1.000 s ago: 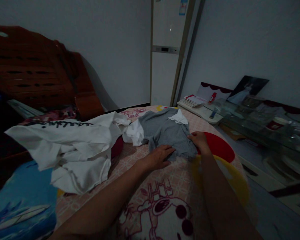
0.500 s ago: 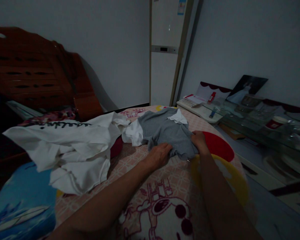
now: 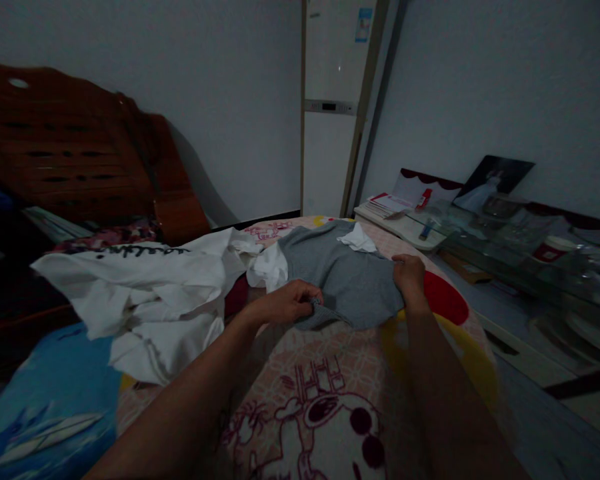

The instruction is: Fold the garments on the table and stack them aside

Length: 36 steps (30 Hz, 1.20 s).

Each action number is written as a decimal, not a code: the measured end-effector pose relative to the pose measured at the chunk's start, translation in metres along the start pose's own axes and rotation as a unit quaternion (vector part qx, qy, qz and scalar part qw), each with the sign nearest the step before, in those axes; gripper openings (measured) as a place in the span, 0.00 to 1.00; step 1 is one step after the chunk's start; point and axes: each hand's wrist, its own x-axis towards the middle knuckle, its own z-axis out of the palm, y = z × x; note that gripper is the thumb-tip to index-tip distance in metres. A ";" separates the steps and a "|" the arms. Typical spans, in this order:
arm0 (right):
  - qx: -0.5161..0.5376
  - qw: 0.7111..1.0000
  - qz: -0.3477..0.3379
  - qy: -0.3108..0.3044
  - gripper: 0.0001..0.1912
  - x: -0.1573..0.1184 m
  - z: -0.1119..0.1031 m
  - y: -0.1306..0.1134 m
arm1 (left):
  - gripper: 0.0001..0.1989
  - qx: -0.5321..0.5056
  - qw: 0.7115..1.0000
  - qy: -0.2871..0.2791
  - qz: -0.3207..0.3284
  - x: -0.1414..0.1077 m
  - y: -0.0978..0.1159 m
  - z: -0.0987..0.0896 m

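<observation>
A grey garment (image 3: 345, 270) with white parts lies spread on a round table with a pink patterned cloth (image 3: 280, 360). The near left edge of the garment is pinched in my left hand (image 3: 293, 301), and a fold of grey cloth runs from its fingers. My right hand (image 3: 410, 275) grips the garment's right edge, beside a red spot on the cloth. To the left, a white garment (image 3: 175, 287) with dark lettering lies rumpled, near the grey one's white sleeve (image 3: 269, 267).
A wooden chair (image 3: 80, 160) stands at the back left, a blue printed cloth (image 3: 55, 407) at the near left. A tall white cabinet-like unit (image 3: 327, 153) is behind. On the right, a glass shelf (image 3: 500, 247) holds a cup (image 3: 555, 248) and clutter.
My left hand has moved left, pulling up the garment's near edge. My right hand has shifted slightly right. The grey garment is now spread wider and flatter.
</observation>
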 end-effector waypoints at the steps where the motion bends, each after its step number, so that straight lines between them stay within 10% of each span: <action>1: -0.013 1.000 0.010 -0.005 0.24 0.002 -0.004 0.000 | 0.06 -0.019 1.000 -0.014 -0.010 -0.004 0.002 -0.004; 9: -0.176 0.979 -0.029 -0.098 0.20 -0.017 -0.054 0.029 | 0.09 -0.040 0.997 -0.052 -0.037 -0.026 -0.004 -0.036; 17: -0.293 0.922 -0.015 -0.253 0.14 -0.065 -0.055 0.031 | 0.15 -0.078 0.974 -0.186 -0.098 -0.024 0.002 -0.024; 19: -0.300 0.927 -0.030 -0.223 0.12 -0.062 -0.053 0.026 | 0.17 -0.101 0.985 -0.114 -0.085 -0.021 -0.004 -0.025; 22: -0.269 0.941 -0.087 -0.188 0.14 -0.053 -0.044 0.016 | 0.13 -0.059 0.983 0.154 -0.075 -0.011 -0.024 -0.030; 27: -0.191 0.947 -0.176 -0.188 0.13 -0.041 -0.004 -0.005 | 0.11 0.238 0.809 0.508 -0.178 0.000 -0.069 -0.045; 30: -0.011 0.983 -0.072 -0.167 0.06 -0.021 0.021 -0.014 | 0.15 0.344 0.755 0.521 -0.201 -0.006 -0.085 -0.051; 36: 0.201 0.974 0.100 -0.034 0.10 0.043 0.020 0.002 | 0.18 0.406 0.746 0.455 -0.269 -0.021 -0.087 -0.053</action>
